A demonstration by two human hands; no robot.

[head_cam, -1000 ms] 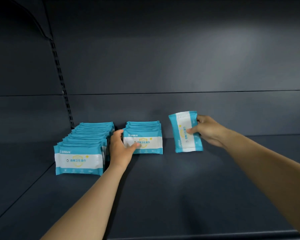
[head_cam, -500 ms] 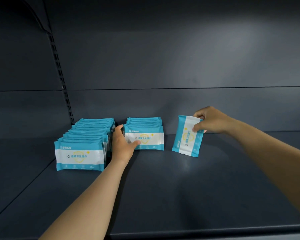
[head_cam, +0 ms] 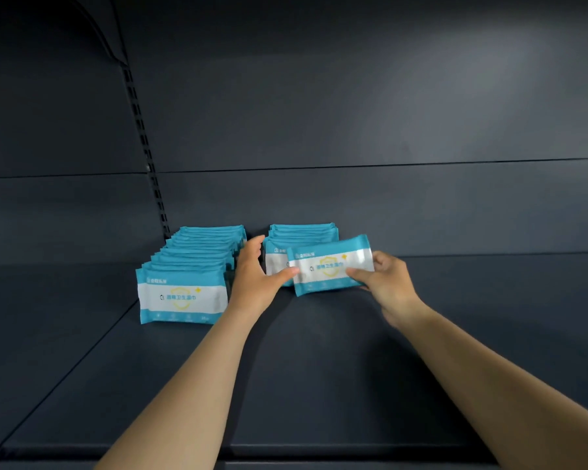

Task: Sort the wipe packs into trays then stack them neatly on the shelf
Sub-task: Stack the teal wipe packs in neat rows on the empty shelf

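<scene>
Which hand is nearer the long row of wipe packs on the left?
Left. The left hand sits right beside the long row, at its right edge. The right hand is farther right, pinching a single pack.

A teal-and-white wipe pack (head_cam: 331, 264) with a yellow shield mark and dark print stands landscape, tilted slightly, just in front of the right row of packs (head_cam: 302, 235). That short row stands upright, front to back, on the dark shelf (head_cam: 319, 385). Beside it, apart by a narrow gap, a longer left row of packs (head_cam: 190, 266) stands the same way, its front pack face-on with its label legible.
</scene>
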